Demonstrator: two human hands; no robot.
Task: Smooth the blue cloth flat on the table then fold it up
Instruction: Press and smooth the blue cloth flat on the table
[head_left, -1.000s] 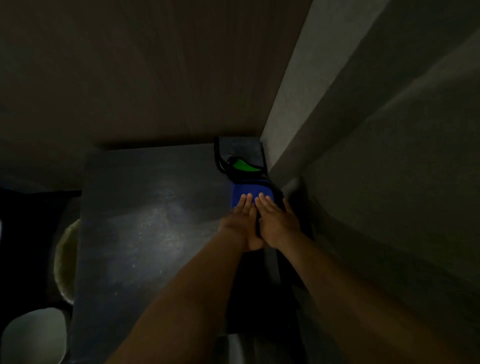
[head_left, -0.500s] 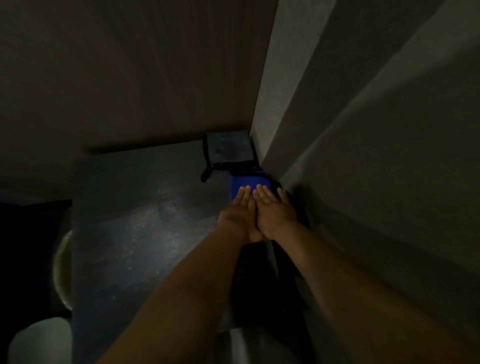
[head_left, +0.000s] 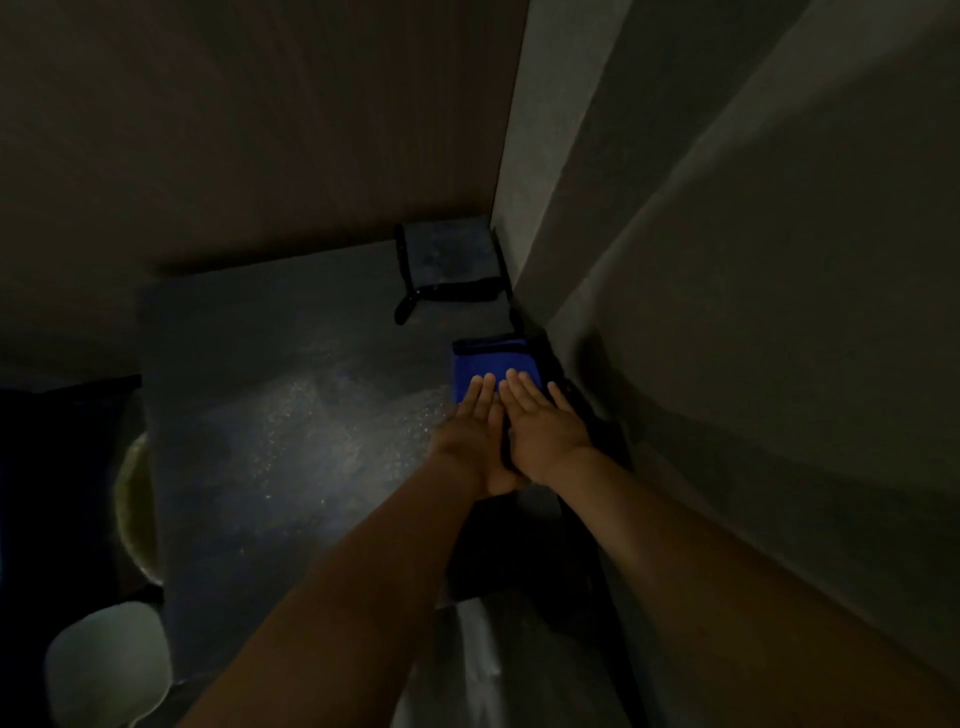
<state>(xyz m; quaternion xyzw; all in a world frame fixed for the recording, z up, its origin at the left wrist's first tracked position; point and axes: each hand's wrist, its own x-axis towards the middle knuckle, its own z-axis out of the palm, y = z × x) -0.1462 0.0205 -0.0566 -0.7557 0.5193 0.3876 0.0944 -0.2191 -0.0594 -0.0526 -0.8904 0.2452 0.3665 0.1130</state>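
The blue cloth (head_left: 493, 361) lies as a small folded rectangle on the dark table (head_left: 291, 405), close to the right wall. My left hand (head_left: 475, 431) and my right hand (head_left: 543, 426) rest palm down, side by side, on the near part of the cloth. Fingers of both hands are stretched flat and held close together. Only the far half of the cloth shows beyond my fingertips. The room is very dim.
A dark tray-like object with a black rim (head_left: 449, 265) sits in the table's far right corner. Walls close in behind and on the right (head_left: 727, 312). A pale round object (head_left: 104, 665) and a yellowish round rim (head_left: 132, 509) lie left of the table.
My view has tilted, so the hands and cloth sit slightly lower and the far tray is in fuller view; a green patch seen there a second ago is gone. Both hands stay pressed together on the cloth.
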